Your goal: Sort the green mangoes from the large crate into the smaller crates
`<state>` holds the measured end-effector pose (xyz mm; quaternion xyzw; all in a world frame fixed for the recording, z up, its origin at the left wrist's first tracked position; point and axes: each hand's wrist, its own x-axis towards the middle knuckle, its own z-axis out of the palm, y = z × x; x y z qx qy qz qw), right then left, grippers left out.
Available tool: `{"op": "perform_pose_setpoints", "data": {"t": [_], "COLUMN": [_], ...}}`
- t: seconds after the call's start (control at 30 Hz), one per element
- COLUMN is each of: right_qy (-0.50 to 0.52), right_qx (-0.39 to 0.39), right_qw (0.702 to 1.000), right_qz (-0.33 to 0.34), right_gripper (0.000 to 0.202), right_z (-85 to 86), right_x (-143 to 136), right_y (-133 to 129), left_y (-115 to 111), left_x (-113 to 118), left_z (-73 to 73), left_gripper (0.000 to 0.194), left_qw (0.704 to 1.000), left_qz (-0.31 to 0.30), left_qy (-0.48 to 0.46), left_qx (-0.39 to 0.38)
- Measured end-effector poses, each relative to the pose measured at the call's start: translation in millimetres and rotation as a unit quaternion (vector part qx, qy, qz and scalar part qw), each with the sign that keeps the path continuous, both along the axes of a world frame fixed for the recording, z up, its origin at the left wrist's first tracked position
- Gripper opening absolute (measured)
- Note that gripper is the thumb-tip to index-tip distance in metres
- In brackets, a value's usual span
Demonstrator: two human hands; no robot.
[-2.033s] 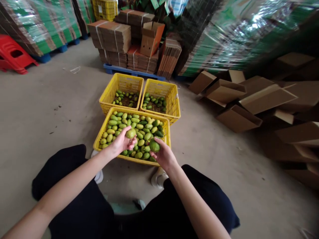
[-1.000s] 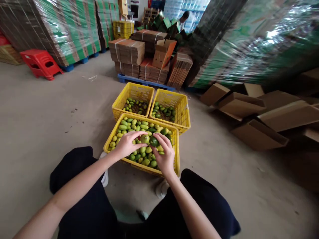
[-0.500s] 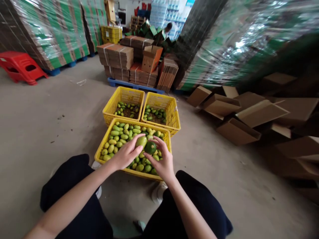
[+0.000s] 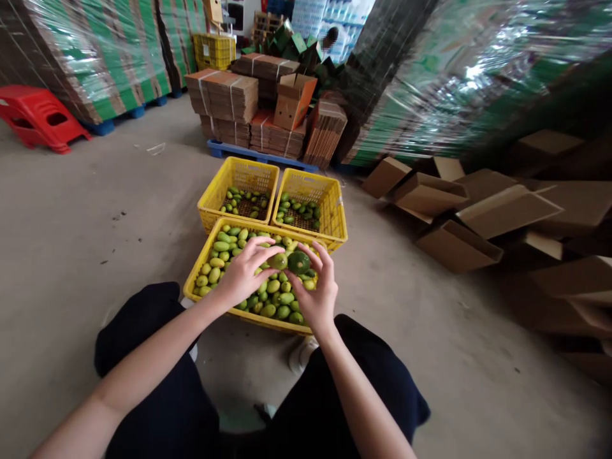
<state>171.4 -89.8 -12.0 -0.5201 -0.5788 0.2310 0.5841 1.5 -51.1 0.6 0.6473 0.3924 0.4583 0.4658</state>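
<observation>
Between fingertips and thumb, my left hand is closed on a small yellow-green oval fruit. My right hand grips a rounder-looking dark green fruit the same way. The two fruits are held side by side, end towards me, over the front yellow crate. That crate is filled with loose oval fruits, ranging from yellowish to green; my hands hide part of them. Their exact kind I cannot make out.
Behind stand a left yellow crate and a right yellow crate, each with some green fruits. Flattened cartons lie on a blue pallet. Open cardboard boxes are heaped at right; a red stool stands left.
Both hands have turned and shifted slightly upward in view. The left fruit, seen more side-on before, now points its end at me. The same two fruits seem to be held.
</observation>
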Motion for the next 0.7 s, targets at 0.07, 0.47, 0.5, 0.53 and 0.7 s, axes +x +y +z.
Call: {"op": "perform_pose_setpoints", "data": {"t": [0.07,0.47,0.5,0.53,0.7], "right_qy": [0.005,0.365,0.389,0.412,0.482], "right_qx": [0.0,-0.328,-0.371,-0.403,-0.45], "right_qw": [1.0,0.863,0.831,0.801,0.732], "right_qz": [0.003,0.12,0.142,0.158,0.168], "right_gripper": [0.059,0.023,0.021,0.022,0.032], "right_z": [1.7,15.0,12.9,10.7,4.4], "right_x": [-2,6,6,6,4], "right_y": [0,8,10,12,17], "left_y": [-1,9,10,11,12], "left_x": [-2,6,7,9,12], "left_z": [-0.4,-5.4,-7.1,-8.7,-14.4], "left_gripper": [0.03,0.04,0.043,0.044,0.045], "left_qw": [1.0,0.864,0.846,0.832,0.819], "left_qz": [0.007,-0.167,-0.171,-0.173,-0.178], "left_qy": [0.017,-0.215,-0.214,-0.213,-0.207], "left_qx": [0.02,-0.424,-0.458,-0.481,-0.505]}}
